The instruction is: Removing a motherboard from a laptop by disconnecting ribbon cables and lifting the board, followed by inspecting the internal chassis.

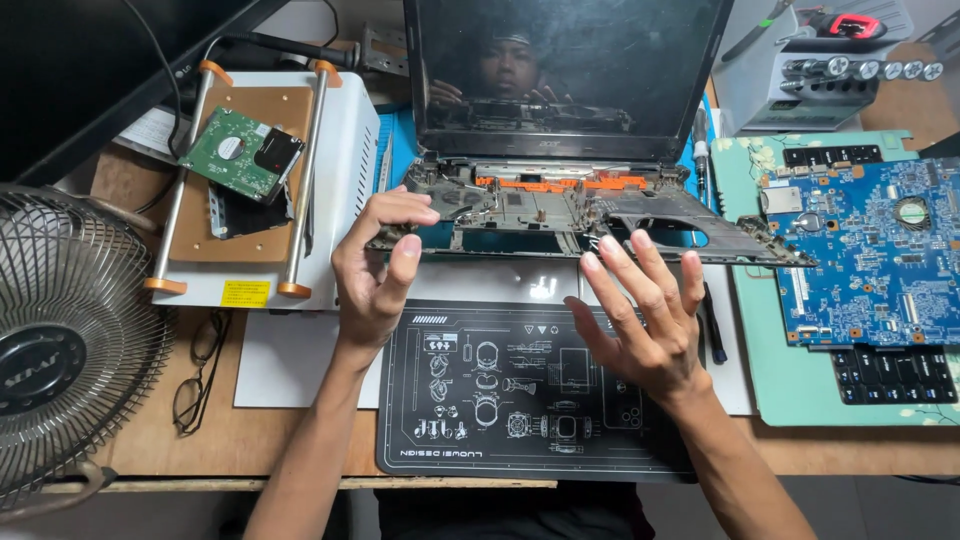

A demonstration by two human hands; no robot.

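- Wooden tabletop [300, 440] under everything, its near edge running along the bottom of the view.
- Stripped laptop [560, 215] at the middle of the far edge: dark screen upright, bare lower frame lying open with orange strips inside.
- Round wire fan [70, 340] hanging over the near left corner.
- White box-shaped machine [345, 150] at the far left, with two metal rails and a brown plate on top.
- Black work mat [520, 390] with white drawings at the middle of the near edge.
- Blue circuit board [865, 250] on a pale green mat at the right edge, black keyboard pieces just beside it.
- Right hand [645, 315] spread flat and wide open, holding nothing, hovering over the black mat's far right corner just beside the frame.
- Left hand [380, 265] curled, thumb and fingertips pinching the frame's near left corner.
- Green hard drive [240, 150] lying tilted on the machine's brown plate.
- Folded spectacles [200, 375] near the fan, between it and the black mat.
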